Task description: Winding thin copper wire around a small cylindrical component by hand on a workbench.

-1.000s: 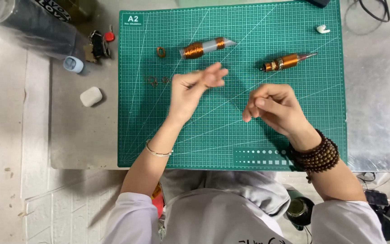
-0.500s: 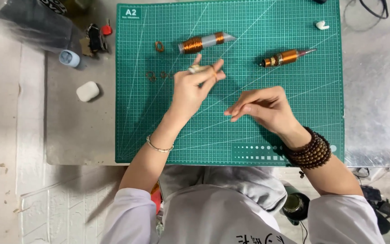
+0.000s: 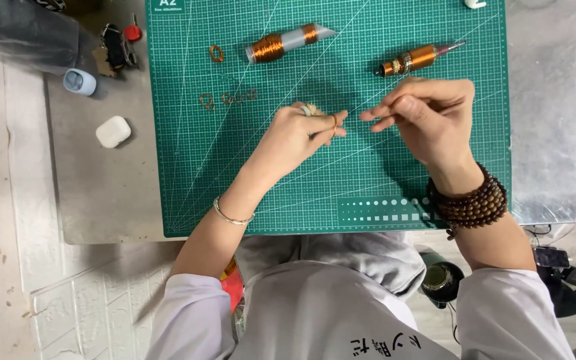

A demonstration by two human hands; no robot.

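Over a green cutting mat (image 3: 235,193), the left hand (image 3: 295,137) pinches a small copper wire ring (image 3: 334,122) at its fingertips. The right hand (image 3: 431,117) hovers just beside it, fingers curled. Two spools of copper wire (image 3: 285,43) (image 3: 411,60) lie beyond, and small wire rings (image 3: 228,99) lie to the left.

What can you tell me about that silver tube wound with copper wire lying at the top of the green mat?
The wire spool is a slim silvery tube that narrows to a pointed tip on its right end. Shiny copper-coloured wire is wound around it in two bands, a thick one near the left end and a thinner one near the tip, with bare tube between. It lies flat, slightly tilted, on the green cutting mat near its far edge. Neither hand touches it; a small copper ring lies just to its left.
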